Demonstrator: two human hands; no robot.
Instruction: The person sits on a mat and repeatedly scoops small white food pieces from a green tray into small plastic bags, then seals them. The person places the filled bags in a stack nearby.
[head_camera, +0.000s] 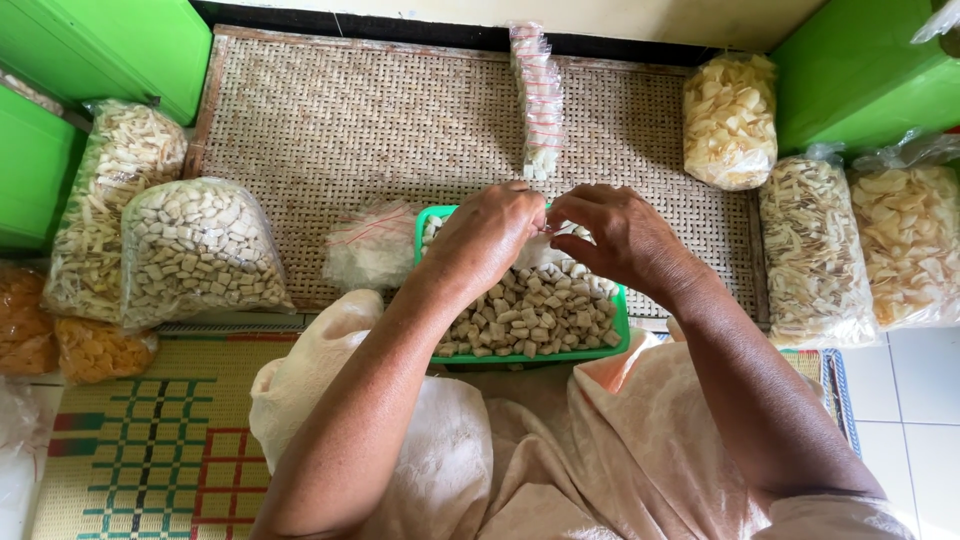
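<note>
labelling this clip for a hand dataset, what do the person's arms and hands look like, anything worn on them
Both forearms are bare from the hands up to above the elbows. The left hand and right hand show no gloves, and no rings, watch or bracelets are visible. Loose, pale peach-cream fabric covers the lap and body below the arms; a sleeve edge of the same cloth shows at the right upper arm.

Left hand (487, 232) and right hand (617, 232) meet fingertip to fingertip over a green tray (622, 322) of small beige cracker pieces (530, 312), pinching a small clear packet (545, 247), woven mat (380, 120) behind, filled bags either side.
</note>
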